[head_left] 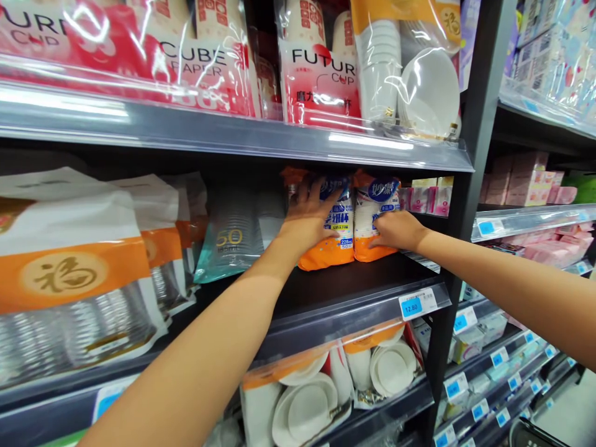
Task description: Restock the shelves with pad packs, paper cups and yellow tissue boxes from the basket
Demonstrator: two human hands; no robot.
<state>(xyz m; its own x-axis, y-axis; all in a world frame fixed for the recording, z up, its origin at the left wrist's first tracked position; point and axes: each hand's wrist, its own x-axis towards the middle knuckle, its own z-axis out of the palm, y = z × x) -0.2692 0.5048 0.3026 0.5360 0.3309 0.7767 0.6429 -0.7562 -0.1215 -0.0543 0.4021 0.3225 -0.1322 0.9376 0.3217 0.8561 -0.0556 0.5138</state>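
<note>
Cup bags (pixel 375 214), labels partly hidden under hands (pixel 310 217)

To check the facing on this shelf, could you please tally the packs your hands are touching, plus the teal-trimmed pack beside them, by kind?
Orange-and-white cup packs: 2 (left hand on the left pack, right hand on the right pack)
Teal-trimmed clear pack marked 50: 1
Total: 3

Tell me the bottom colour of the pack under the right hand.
Orange on the pack under the right hand; best in the head view.
</note>
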